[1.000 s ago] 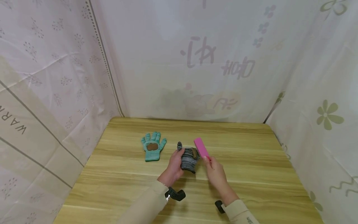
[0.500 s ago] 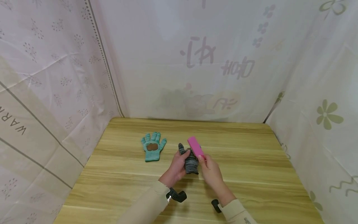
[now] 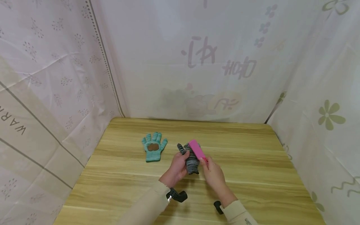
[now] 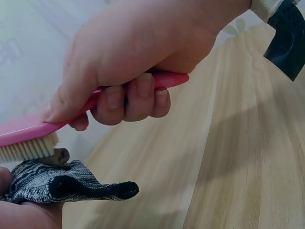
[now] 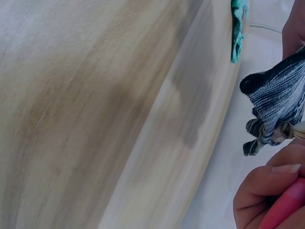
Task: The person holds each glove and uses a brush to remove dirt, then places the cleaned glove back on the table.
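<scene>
My left hand (image 3: 177, 166) holds a black-and-grey striped knit glove (image 3: 192, 164), thumb on top, above the table. One of the glove's fingers sticks up at the upper left. A pink brush (image 3: 197, 150) is in my right hand (image 3: 214, 175), fingers wrapped round its handle, as the left wrist view shows. Its pale bristles (image 4: 29, 150) face down against the glove, beside a brown patch (image 4: 58, 157) there. From the head view the brush's back covers part of the glove. In the right wrist view, the glove's fingertips (image 5: 252, 148) hang loosely.
A teal knit glove (image 3: 153, 157) with a brown palm patch lies flat on the wood-grain table (image 3: 247, 147), left of my hands. Patterned cloth (image 3: 157, 62) hangs round the back and sides of the table.
The brush has moved left from the striped glove's right side to over it, then shifted slightly. The glove has turned in my left hand. The teal glove stays put.
</scene>
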Demonstrator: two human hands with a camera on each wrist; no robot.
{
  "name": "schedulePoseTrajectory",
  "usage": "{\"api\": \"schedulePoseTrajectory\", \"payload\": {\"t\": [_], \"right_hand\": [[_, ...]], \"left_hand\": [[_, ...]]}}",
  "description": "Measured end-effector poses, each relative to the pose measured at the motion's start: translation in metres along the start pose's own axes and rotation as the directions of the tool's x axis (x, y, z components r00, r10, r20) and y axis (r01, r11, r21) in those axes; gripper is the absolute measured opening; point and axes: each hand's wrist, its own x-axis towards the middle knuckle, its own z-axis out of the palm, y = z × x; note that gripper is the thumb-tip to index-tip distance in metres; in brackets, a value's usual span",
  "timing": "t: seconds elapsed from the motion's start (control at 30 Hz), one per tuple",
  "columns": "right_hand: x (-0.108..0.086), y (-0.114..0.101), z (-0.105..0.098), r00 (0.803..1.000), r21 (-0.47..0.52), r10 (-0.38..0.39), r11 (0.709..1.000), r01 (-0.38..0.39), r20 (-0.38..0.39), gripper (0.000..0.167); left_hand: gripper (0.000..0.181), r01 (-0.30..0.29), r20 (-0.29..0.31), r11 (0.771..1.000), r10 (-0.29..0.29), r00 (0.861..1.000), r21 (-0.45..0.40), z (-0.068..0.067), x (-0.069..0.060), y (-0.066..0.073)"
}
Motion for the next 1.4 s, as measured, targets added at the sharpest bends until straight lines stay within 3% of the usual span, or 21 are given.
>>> {"api": "schedulePoseTrajectory", "payload": {"t": [0.3, 1.13, 1.4], "right_hand": [[0.002, 0.009, 0.000, 0.999, -0.011, 0.028, 1.000, -0.028, -0.019, 0.044], [0.004, 0.017, -0.004, 0.998, 0.024, 0.062, 0.998, -0.062, -0.015, 0.044], [0.000, 0.013, -0.006, 0.998, 0.092, 0.059, 0.994, -0.056, -0.036, 0.045]], "left_hand": [[0.043, 0.015, -0.036, 1.000, -0.014, 0.999, 0.012, -0.004, 0.000, -0.002], [0.038, 0.027, -0.016, 0.999, -0.027, 1.000, 0.032, -0.005, 0.000, 0.001], [0.041, 0.027, -0.024, 0.999, -0.026, 0.999, 0.038, -0.005, 0.000, 0.001]]}}
